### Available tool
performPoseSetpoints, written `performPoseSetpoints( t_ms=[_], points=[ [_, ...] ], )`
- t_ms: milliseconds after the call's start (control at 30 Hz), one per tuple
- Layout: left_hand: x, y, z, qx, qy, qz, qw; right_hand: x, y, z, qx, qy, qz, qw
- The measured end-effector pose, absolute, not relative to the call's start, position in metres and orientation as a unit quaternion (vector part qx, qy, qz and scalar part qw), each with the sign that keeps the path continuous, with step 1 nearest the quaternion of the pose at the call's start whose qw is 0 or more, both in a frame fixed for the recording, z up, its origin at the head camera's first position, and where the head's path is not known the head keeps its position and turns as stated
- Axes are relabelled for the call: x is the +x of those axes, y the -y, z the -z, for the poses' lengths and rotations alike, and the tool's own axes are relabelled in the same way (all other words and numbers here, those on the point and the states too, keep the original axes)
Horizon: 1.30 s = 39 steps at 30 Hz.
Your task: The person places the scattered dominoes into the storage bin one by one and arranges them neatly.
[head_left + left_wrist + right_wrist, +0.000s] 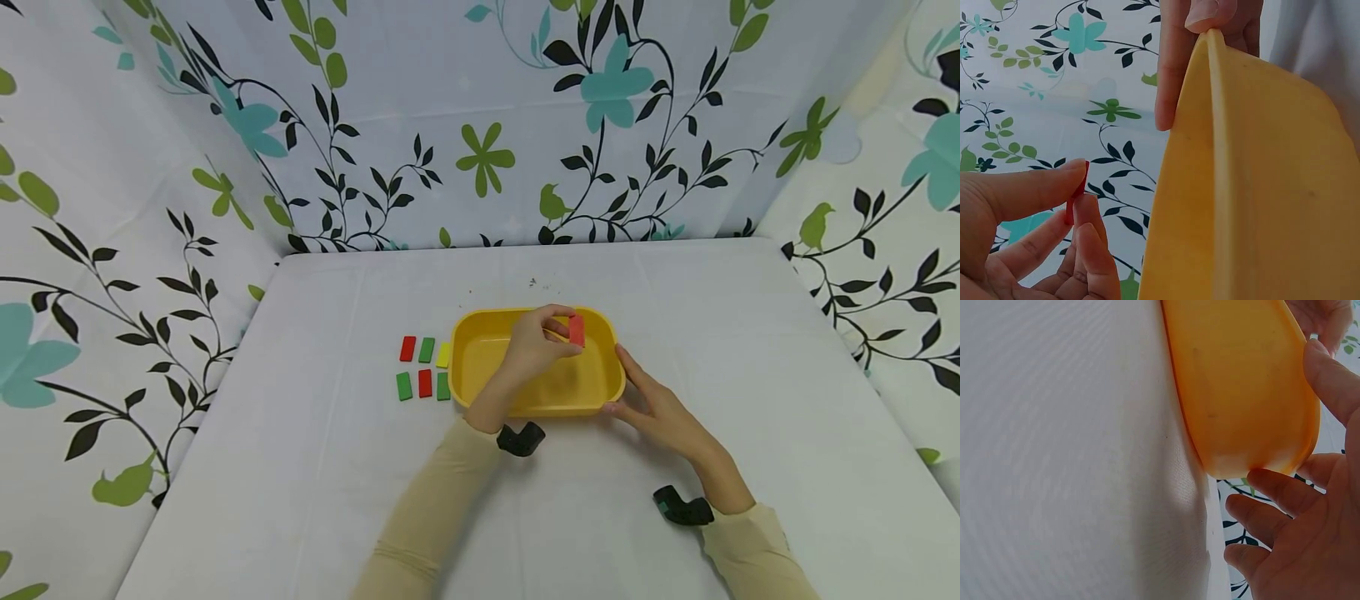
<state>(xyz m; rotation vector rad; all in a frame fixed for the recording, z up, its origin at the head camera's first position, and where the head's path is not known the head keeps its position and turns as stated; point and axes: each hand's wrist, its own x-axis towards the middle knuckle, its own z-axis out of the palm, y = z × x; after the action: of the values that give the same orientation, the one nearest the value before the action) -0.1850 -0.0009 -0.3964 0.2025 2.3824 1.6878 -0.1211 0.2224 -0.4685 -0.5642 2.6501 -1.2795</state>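
Observation:
In the head view, my left hand is over the yellow tray, pinching a small red tile between thumb and fingertips. The left wrist view shows the red tile edge-on, with the other fingers loosely bent below. My right hand holds the tray's near right corner. In the right wrist view its thumb lies at the rim, and fingertips touch the tray's outer end wall. The remaining fingers are spread and slightly bent.
Left of the tray lie two short rows of tiles: a red tile, green tile and yellow tile behind, a green tile, red tile and another green tile in front. A white cloth covers the table.

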Motion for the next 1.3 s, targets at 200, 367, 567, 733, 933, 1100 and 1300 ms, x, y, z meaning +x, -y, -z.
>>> performPoseSetpoints(
  t_ms=[200, 367, 567, 733, 933, 1100, 1300],
  points=[
    [-0.191, -0.012, 0.400, 0.033, -0.814, -0.568, 0.113, -0.121, -0.221, 0.469, -0.185, -0.883, 0.425, 0.073],
    [-0.195, -0.023, 0.407, -0.002, -0.825, -0.553, 0.116, -0.120, -0.221, 0.468, -0.185, -0.883, 0.425, 0.077],
    [-0.198, -0.034, 0.419, -0.042, -0.822, -0.555, 0.120, -0.121, -0.222, 0.469, -0.189, -0.881, 0.427, 0.073],
    [-0.198, -0.041, 0.427, -0.065, -0.820, -0.555, 0.122, -0.121, -0.223, 0.471, -0.188, -0.880, 0.429, 0.070],
    [-0.199, -0.047, 0.437, -0.086, -0.825, -0.543, 0.131, -0.121, -0.223, 0.472, -0.190, -0.880, 0.431, 0.067],
    [-0.200, -0.049, 0.440, -0.083, -0.836, -0.524, 0.143, -0.121, -0.224, 0.472, -0.192, -0.880, 0.430, 0.061],
    [-0.199, -0.049, 0.440, -0.072, -0.855, -0.494, 0.140, -0.120, -0.223, 0.471, -0.189, -0.883, 0.426, 0.060]
  ],
)
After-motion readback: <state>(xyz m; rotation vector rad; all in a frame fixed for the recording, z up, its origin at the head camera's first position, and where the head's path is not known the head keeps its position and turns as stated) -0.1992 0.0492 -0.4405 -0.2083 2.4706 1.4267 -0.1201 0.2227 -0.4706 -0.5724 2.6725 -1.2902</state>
